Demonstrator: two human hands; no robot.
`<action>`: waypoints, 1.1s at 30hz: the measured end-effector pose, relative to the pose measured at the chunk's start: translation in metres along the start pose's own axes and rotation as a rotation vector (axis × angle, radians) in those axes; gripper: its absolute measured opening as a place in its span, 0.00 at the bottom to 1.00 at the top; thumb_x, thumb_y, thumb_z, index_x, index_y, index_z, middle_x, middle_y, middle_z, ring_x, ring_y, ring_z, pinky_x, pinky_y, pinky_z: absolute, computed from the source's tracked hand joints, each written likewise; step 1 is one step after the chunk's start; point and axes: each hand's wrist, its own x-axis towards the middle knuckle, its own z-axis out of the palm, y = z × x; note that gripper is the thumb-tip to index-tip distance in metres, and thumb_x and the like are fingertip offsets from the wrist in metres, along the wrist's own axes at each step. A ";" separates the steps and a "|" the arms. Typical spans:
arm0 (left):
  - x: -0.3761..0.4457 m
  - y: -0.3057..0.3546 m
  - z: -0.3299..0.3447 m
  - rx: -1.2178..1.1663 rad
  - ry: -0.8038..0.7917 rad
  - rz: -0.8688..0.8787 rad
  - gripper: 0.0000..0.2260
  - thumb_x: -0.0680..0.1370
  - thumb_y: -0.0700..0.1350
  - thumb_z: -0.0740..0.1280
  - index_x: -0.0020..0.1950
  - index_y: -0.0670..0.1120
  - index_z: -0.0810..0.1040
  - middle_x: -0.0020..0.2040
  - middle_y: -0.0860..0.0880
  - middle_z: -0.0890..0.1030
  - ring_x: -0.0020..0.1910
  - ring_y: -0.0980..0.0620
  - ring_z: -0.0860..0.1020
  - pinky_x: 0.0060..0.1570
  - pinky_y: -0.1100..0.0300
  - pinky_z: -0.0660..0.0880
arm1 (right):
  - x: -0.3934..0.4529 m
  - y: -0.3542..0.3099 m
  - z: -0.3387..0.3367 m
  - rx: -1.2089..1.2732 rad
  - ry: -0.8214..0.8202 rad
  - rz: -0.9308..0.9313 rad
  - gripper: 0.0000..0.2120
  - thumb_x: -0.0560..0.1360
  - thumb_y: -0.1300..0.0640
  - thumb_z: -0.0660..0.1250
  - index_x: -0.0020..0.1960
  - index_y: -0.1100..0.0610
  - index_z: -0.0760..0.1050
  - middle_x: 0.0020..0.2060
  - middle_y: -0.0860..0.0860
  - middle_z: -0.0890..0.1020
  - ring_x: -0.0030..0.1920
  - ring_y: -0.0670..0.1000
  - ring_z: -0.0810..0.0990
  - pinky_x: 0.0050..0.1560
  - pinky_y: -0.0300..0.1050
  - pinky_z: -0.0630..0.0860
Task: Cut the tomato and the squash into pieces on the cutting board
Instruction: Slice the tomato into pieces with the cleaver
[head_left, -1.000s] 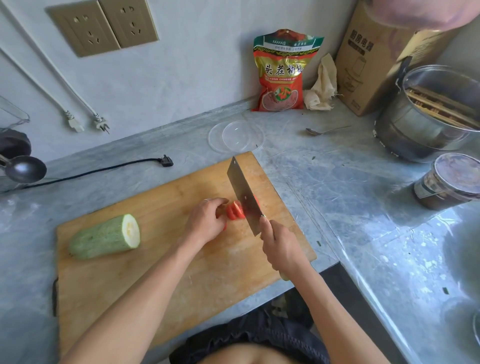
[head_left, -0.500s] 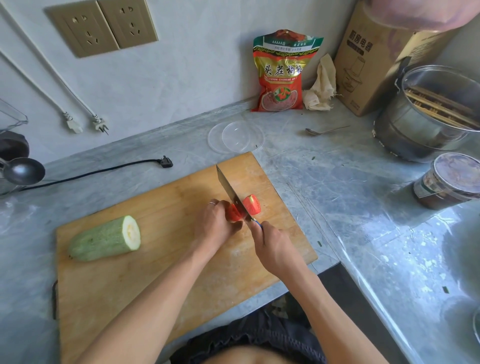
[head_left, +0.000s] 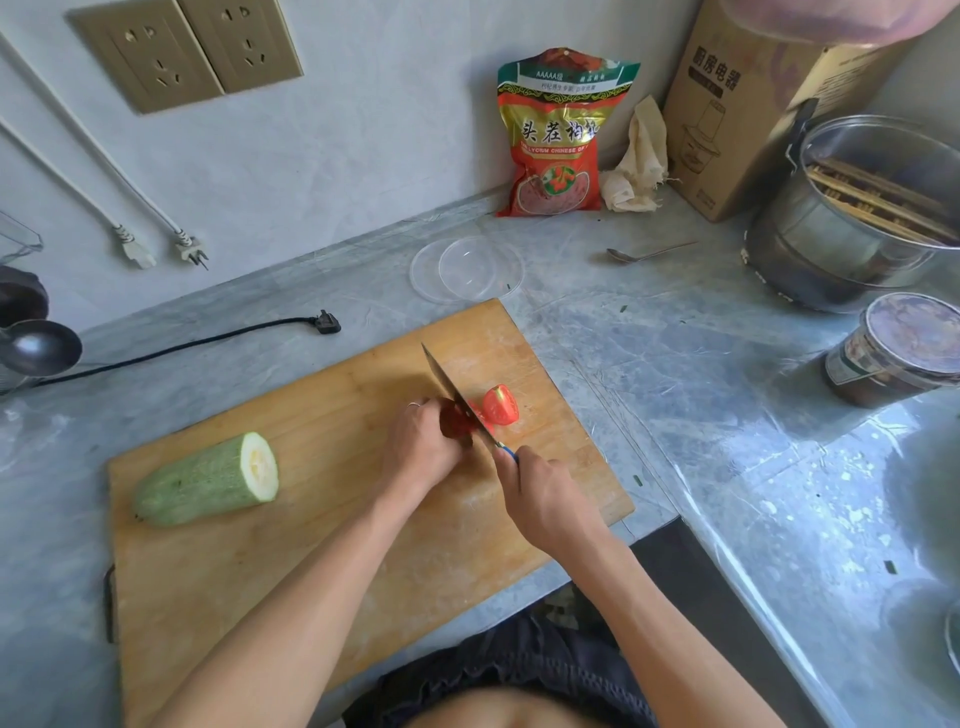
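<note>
Wooden cutting board (head_left: 332, 545) lies angled on the grey marble worktop (head_left: 675, 395). Right hand (head_left: 545, 501) has its fingers wrapped round the cleaver (head_left: 451, 387) handle; only a bit of blue handle shows above the knuckles. Blade stands on edge, tip pointing away from the person, set down into the tomato (head_left: 470, 418). Left hand (head_left: 423, 447) sits just left of the blade, fingers curled over the uncut tomato part and pinning it to the board; a ring shows on one finger. One cut tomato wedge (head_left: 500, 405) lies free on the right side of the blade, cut face up, touching or nearly touching the steel, hard to say which. Board looks wet around the cut area.

Squash (head_left: 205, 480), a pale green half with its cut end facing right, lies on the board's left part, well apart from both hands, untouched.

Off the board: clear plastic lid (head_left: 466, 269) just beyond the far edge, metal spoon (head_left: 647, 253) to its right, red snack bag (head_left: 561, 135) and cardboard box (head_left: 748, 104) against the wall, steel pot (head_left: 852, 218) and a lidded tub (head_left: 898, 348) at right. Black power cord (head_left: 208, 340) runs across the worktop at left, near a dark ladle (head_left: 39, 347).
</note>
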 end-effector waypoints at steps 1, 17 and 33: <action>0.000 0.001 0.000 -0.006 -0.005 -0.002 0.14 0.65 0.51 0.71 0.48 0.48 0.83 0.44 0.46 0.82 0.47 0.44 0.80 0.43 0.53 0.76 | 0.001 0.000 0.001 -0.003 -0.003 0.009 0.22 0.82 0.39 0.47 0.37 0.53 0.61 0.32 0.52 0.72 0.28 0.50 0.67 0.27 0.44 0.61; 0.001 0.001 -0.006 -0.038 -0.057 -0.011 0.24 0.62 0.61 0.65 0.47 0.45 0.82 0.45 0.45 0.82 0.45 0.43 0.81 0.44 0.49 0.78 | 0.012 -0.011 0.014 -0.018 0.079 -0.048 0.19 0.83 0.44 0.49 0.45 0.58 0.65 0.28 0.52 0.69 0.25 0.51 0.67 0.24 0.43 0.58; 0.007 -0.005 -0.016 -0.035 -0.093 0.024 0.23 0.63 0.52 0.77 0.56 0.47 0.80 0.47 0.48 0.84 0.49 0.46 0.82 0.47 0.56 0.76 | 0.022 -0.023 -0.007 0.243 0.135 -0.110 0.19 0.83 0.45 0.49 0.47 0.55 0.73 0.30 0.50 0.76 0.35 0.55 0.76 0.38 0.51 0.71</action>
